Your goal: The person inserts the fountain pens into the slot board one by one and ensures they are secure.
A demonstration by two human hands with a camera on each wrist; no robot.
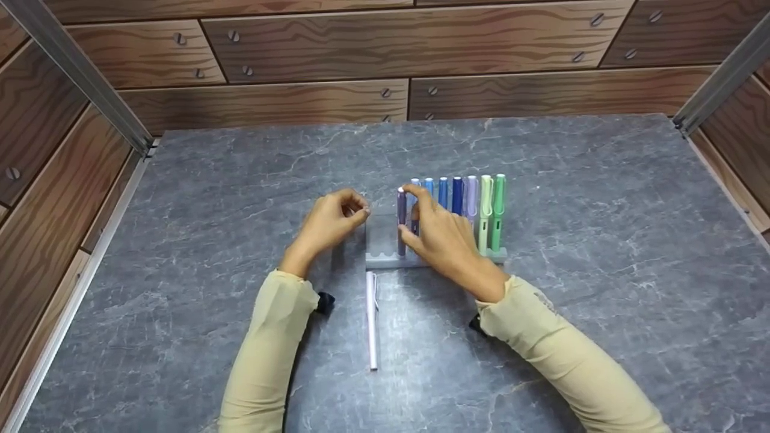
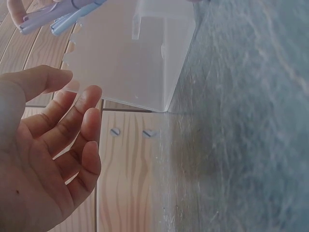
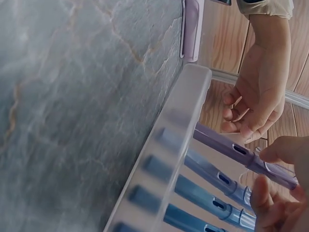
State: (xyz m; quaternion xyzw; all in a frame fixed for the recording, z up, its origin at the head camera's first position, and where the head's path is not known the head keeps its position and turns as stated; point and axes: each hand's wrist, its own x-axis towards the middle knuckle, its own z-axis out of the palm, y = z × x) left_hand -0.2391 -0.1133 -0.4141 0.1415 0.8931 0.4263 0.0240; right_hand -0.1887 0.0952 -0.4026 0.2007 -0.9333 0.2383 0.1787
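A dark purple pen (image 1: 402, 216) stands in a notch of the clear pen rack (image 1: 385, 263), leaning back in it. My right hand (image 1: 448, 237) holds this pen by its upper part, index finger at the top end and thumb on the side. Just beyond the rack's left edge, my left hand (image 1: 329, 221) hovers with loosely bent fingers and nothing in them, as the left wrist view also shows. In the right wrist view, the lower end of the purple pen (image 3: 224, 145) sits at the rack's front bar (image 3: 186, 104).
Right of the purple pen, several blue, lilac and green pens (image 1: 498, 210) stand in a row, some hidden behind my right hand. A pale lilac pen (image 1: 372, 325) lies on the grey marbled table (image 1: 180, 288) in front of the rack's left end. Wood-patterned panels (image 1: 391, 45) enclose the table.
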